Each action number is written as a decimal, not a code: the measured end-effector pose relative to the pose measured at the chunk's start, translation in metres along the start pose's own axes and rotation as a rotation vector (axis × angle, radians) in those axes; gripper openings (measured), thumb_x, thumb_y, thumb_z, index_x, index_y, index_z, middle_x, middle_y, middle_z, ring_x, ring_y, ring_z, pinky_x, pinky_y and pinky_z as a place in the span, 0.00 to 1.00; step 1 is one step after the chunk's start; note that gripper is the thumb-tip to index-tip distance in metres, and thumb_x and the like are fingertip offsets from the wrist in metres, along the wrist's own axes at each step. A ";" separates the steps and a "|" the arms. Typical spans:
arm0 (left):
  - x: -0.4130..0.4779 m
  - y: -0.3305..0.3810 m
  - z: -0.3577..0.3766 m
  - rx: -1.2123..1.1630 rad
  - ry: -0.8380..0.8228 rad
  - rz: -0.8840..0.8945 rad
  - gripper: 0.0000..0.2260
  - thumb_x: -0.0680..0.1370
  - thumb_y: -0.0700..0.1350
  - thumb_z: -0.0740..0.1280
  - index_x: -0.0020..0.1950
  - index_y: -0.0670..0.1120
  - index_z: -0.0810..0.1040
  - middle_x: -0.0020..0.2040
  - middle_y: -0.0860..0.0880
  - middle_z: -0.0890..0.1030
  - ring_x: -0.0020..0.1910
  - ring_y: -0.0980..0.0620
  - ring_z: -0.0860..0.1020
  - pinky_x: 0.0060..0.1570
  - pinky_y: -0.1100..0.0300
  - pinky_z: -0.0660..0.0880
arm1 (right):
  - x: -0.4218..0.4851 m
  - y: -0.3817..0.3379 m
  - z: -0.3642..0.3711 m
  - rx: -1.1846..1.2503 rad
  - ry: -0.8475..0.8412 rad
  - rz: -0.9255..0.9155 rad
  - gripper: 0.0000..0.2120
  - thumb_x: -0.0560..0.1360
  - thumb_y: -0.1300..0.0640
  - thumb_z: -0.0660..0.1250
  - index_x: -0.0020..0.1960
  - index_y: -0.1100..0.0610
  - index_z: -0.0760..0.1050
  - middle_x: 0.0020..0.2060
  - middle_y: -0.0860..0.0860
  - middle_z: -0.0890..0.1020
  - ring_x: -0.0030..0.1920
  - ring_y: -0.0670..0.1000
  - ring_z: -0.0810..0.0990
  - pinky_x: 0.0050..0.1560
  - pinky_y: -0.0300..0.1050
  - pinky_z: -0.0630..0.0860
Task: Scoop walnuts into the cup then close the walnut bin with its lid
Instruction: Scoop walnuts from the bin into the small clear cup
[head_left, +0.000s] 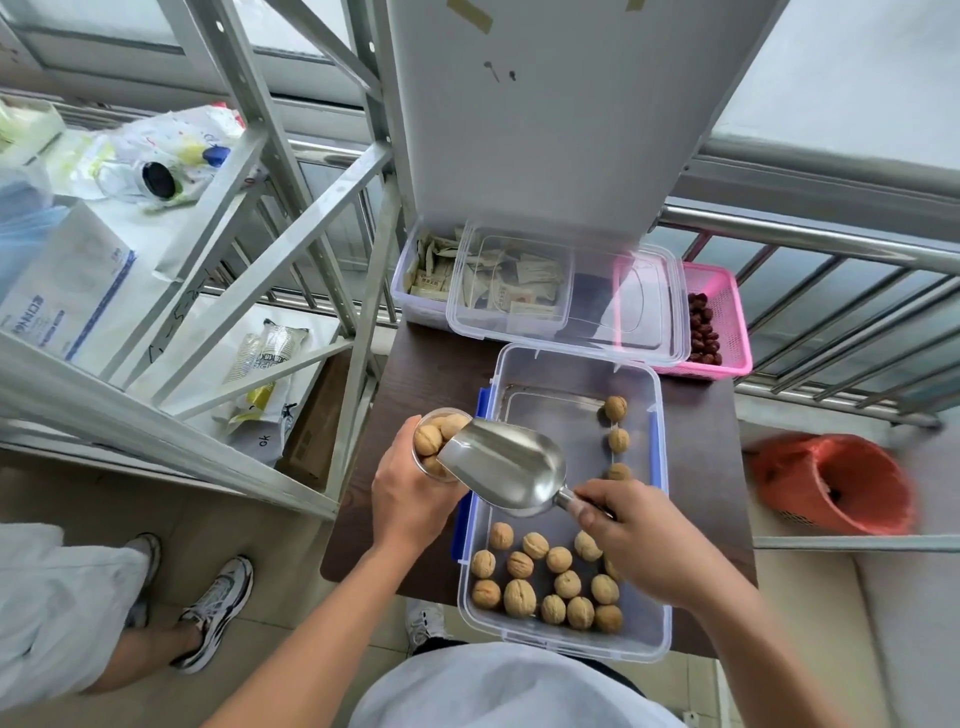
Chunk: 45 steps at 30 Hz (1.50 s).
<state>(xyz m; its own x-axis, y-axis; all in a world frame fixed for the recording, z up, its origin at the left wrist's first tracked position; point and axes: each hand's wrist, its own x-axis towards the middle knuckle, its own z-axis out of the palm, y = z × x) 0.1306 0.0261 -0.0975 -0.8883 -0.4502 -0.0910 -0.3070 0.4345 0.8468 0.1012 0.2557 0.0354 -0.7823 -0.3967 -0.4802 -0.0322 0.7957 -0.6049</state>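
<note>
Tilting scoop (506, 467) over cup (435, 441), right hand (631, 530).

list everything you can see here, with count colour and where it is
walnut bin: one, clear with blue clips, open on the table
walnuts: about twenty, tan, loose in the bin
cup: one, clear, full of walnuts, left of the bin
scoop: one, silver, tipped at the cup
lids: stacked, clear, behind the bin
packet box: one, clear, far left of table
basket: one, pink, holding dark red fruit
table: one, dark brown
bucket: one, orange, right floor
left hand: holds the cup
right hand: holds the scoop handle
</note>
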 end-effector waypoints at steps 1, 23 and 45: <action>0.000 0.001 -0.001 0.000 -0.002 -0.002 0.22 0.67 0.55 0.80 0.58 0.61 0.77 0.51 0.60 0.83 0.51 0.58 0.81 0.50 0.49 0.80 | 0.000 0.002 0.000 0.016 0.002 -0.005 0.17 0.82 0.51 0.60 0.36 0.54 0.70 0.28 0.48 0.72 0.28 0.46 0.67 0.33 0.44 0.65; 0.001 -0.010 0.003 0.068 0.043 -0.099 0.42 0.61 0.49 0.87 0.72 0.50 0.74 0.63 0.50 0.83 0.62 0.49 0.80 0.63 0.48 0.78 | 0.083 0.106 0.060 0.928 0.366 0.777 0.10 0.79 0.63 0.55 0.39 0.58 0.67 0.28 0.54 0.66 0.23 0.49 0.62 0.22 0.37 0.59; -0.001 -0.011 0.000 0.080 0.039 -0.091 0.43 0.62 0.48 0.87 0.74 0.49 0.73 0.65 0.49 0.81 0.64 0.48 0.79 0.64 0.50 0.78 | 0.075 0.107 0.070 0.514 0.578 0.267 0.20 0.82 0.50 0.60 0.35 0.60 0.69 0.29 0.50 0.70 0.31 0.48 0.67 0.33 0.44 0.65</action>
<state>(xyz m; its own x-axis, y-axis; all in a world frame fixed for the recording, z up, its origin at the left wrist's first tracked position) 0.1351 0.0222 -0.1065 -0.8417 -0.5204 -0.1439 -0.4136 0.4501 0.7914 0.0822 0.2790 -0.1101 -0.9251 0.1866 -0.3308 0.3798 0.4650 -0.7997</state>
